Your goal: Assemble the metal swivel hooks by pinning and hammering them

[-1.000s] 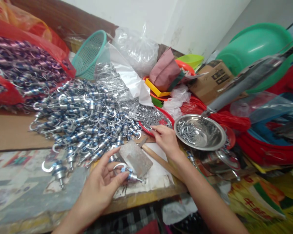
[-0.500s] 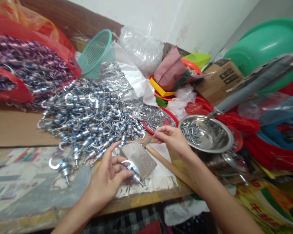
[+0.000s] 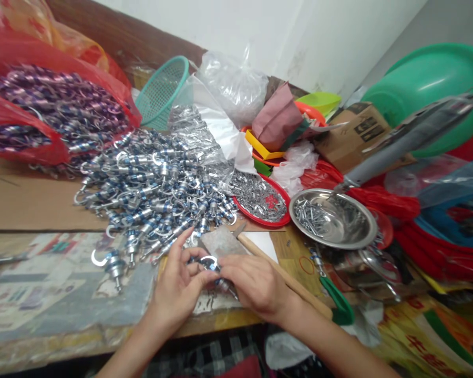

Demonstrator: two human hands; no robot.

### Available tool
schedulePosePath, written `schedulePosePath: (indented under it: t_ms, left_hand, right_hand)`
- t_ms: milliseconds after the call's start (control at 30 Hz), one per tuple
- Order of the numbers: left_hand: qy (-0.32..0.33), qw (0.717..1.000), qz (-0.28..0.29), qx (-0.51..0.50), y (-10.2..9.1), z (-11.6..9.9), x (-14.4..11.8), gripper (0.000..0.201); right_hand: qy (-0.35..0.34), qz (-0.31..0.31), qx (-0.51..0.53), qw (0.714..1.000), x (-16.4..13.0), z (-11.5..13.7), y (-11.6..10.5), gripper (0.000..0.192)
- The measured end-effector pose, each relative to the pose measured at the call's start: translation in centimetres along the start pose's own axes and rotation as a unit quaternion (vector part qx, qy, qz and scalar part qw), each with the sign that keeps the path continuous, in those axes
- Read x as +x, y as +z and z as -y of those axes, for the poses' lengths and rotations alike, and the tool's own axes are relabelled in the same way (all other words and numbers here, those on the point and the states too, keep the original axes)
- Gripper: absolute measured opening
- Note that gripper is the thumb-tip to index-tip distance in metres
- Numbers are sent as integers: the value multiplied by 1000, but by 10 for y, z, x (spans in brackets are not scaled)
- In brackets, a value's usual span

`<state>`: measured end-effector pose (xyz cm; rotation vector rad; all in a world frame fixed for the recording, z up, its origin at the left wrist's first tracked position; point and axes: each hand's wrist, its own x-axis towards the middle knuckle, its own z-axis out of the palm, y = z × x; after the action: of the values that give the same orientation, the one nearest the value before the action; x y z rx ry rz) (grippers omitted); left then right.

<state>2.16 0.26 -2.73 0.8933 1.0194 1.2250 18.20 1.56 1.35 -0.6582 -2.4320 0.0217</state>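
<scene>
Between thumb and fingers, my left hand (image 3: 183,286) grips a small silver-and-blue metal fitting with a curved hook (image 3: 210,262). My right hand (image 3: 256,286) is closed at the fitting's right side; its fingertips are partly hidden, and I cannot make out what they pinch. Below both hands lies a flat metal block (image 3: 223,241), partly covered. A hammer (image 3: 260,253) with a wooden handle rests beside it, its handle passing behind my right wrist. One loose fitting (image 3: 113,269) lies left of my left hand, in front of a large heap of similar fittings (image 3: 150,184).
A red plate (image 3: 284,220) of small metal pieces and a steel bowl (image 3: 355,242) of pins stand behind my right hand. At far left is a red bag (image 3: 59,152) of purple fittings. A green-handled tool (image 3: 339,304) lies at the table's right front edge.
My right hand has moved from beside the red plate down and left to the fitting in my left hand. The left hand keeps its grip. The view has shifted slightly.
</scene>
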Motion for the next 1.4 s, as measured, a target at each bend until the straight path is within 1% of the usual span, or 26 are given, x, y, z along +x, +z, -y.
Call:
schedulePosePath:
  t_ms: [133, 300, 433, 567, 600, 667, 733, 767, 800, 833, 867, 900, 933, 967, 1000, 1033, 1100, 1167, 1200, 1267, 1300, 1400]
  left_hand:
    - [-6, 1000, -9, -3, 1, 0, 2, 79]
    - [-18, 1000, -3, -24, 2, -3, 3, 83]
    - [-27, 999, -2, -34, 2, -6, 3, 85]
    - [-29, 999, -8, -41, 3, -8, 3, 87]
    - [-30, 999, -9, -42, 4, -8, 2, 86]
    - [-31, 998, -11, -44, 4, -9, 1, 86]
    - [-31, 998, -12, -44, 5, -9, 1, 86]
    - [-32, 998, -13, -44, 5, -9, 1, 86]
    - [-32, 998, -15, -44, 5, -8, 1, 86]
    - [-31, 998, -16, -43, 5, -8, 2, 86]
    - [-30, 998, -17, -43, 5, -8, 2, 87]
    - [-28, 998, -19, -43, 5, -7, 3, 87]
    - [-27, 999, -20, -42, 5, -7, 3, 87]
    - [-25, 999, -22, -42, 5, -7, 4, 87]
    - [-25, 999, -21, -41, 5, -7, 4, 87]
    - [-25, 999, -20, -40, 5, -7, 4, 87]
    - [-25, 999, -15, -39, 4, -8, 3, 86]
    - [-23, 999, -9, -39, 4, -8, 2, 86]
    - [-22, 999, -9, -38, 4, -9, 1, 86]
    - [-20, 999, -12, -35, 4, -9, 1, 87]
    - [-20, 999, -14, -32, 4, -9, 2, 87]
    - [-21, 999, -15, -27, 3, -8, 3, 87]
  right_hand:
    - [-40, 21, -74, 996, 0, 8, -5, 28]
    - [-93, 41, -117, 988, -7, 1, -8, 23]
    - [-109, 54, -100, 987, -11, -7, -11, 23]
    - [-114, 38, -59, 991, -8, -8, -9, 21]
    - [-104, 33, -36, 993, -9, -8, -8, 20]
    - [-58, 22, 31, 998, -13, -7, -5, 21]
    - [5, -4, 77, 997, -24, -8, -2, 28]
    - [52, -29, 70, 996, -30, -10, -2, 31]
    - [110, -51, 40, 992, -37, -13, -2, 34]
    - [175, -55, -4, 983, -44, -16, -3, 34]
    - [245, -35, -48, 968, -50, -20, -5, 32]
    - [308, 5, -78, 948, -54, -24, -7, 30]
    - [355, 59, -90, 929, -58, -27, -10, 27]
    - [385, 109, -83, 913, -61, -29, -12, 22]
    - [410, 138, -64, 899, -62, -31, -15, 18]
    - [430, 140, -43, 891, -62, -30, -18, 15]
    - [455, 101, -8, 885, -59, -26, -24, 13]
    - [453, 70, 15, 888, -56, -21, -29, 13]
    - [448, 64, 27, 891, -54, -19, -30, 14]
    - [446, 61, 59, 891, -53, -19, -29, 18]
    - [453, 61, 78, 886, -54, -21, -27, 22]
    - [500, 77, 122, 854, -60, -30, -17, 33]
